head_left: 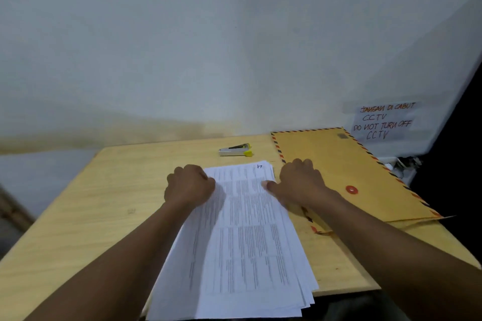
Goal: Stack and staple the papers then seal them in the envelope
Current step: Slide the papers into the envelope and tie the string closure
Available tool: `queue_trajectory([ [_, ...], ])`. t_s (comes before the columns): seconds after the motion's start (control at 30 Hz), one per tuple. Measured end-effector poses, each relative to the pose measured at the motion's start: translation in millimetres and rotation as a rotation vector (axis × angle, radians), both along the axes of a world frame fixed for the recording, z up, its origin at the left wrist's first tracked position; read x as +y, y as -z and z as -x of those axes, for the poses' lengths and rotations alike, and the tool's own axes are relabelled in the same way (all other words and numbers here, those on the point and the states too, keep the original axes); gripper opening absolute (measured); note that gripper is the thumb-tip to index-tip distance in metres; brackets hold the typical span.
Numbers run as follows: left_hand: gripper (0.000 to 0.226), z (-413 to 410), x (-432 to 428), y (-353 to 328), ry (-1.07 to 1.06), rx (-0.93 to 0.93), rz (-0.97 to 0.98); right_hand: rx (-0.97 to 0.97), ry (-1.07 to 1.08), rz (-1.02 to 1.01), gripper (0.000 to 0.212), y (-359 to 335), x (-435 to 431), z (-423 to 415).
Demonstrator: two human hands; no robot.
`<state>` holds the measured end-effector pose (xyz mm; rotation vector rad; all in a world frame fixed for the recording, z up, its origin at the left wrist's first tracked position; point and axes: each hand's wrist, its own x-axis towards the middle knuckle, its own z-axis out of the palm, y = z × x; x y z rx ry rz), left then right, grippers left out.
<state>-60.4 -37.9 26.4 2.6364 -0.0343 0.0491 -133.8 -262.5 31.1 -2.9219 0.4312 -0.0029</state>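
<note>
Papers (242,237), printed and loosely fanned, are shown nearest the camera, overhanging the near edge of the surface (104,190), with their near corners visibly out of register. By size, the wooden surface comes first; upon it, to the right of the sheets, the brown envelope (347,174) with striped border and red button closure is laid, its near corner partly hidden under the right forearm. The stack follows in size, then the two hands. The left hand (189,186) is curled at the stack's far left edge and the right hand (300,182) at its far right edge, thumb laid on the top sheet; each grip is narrow and is closed about the stack's sides, so that the sheets are bracketed between them. The stapler (236,150), smallest of all, lies untouched beyond the papers, well apart from both hands. The step in hand is judged to be squaring of the stack. It would be done well if the sheets were held loosely, stood on edge and tapped until all edges coincide, since stapling a fanned stack would fix the misalignment and hinder entry into the envelope.
</note>
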Motion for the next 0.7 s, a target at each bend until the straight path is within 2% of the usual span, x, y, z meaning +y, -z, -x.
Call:
queue_trajectory([
  [0.1, 0.013, 0, 20, -1, -0.033, 0.06, 0.079, -0.007, 0.02, 0.003, 0.041, 0, 24, -2],
  [0.2, 0.019, 0, 27, -6, -0.094, 0.133, 0.266, -0.008, 0.086, -0.065, 0.037, 1, 36, -8],
  [0.27, 0.016, -3, 34, -6, -0.106, 0.171, 0.4, -0.056, 0.137, -0.199, 0.033, 2, 37, -10],
  [0.33, 0.008, -4, 41, -5, -0.08, 0.199, 0.523, -0.123, 0.138, -0.415, 0.02, 3, 35, -12],
  [0.43, 0.006, -3, 46, -1, -0.061, 0.196, 0.635, -0.303, 0.12, -0.65, 0.006, 1, 36, -13],
  [0.53, 0.005, -2, 44, 0, -0.062, 0.148, 0.73, -0.44, 0.093, -0.766, 0.014, -2, 37, -15],
  [0.63, 0.006, -1, 42, -1, -0.077, 0.093, 0.828, -0.516, 0.095, -0.895, 0.012, -5, 34, -15],
  [0.7, 0.006, 2, 41, -4, -0.02, 0.151, 0.876, -0.54, 0.113, -0.96, 0.012, -6, 33, -15],
])
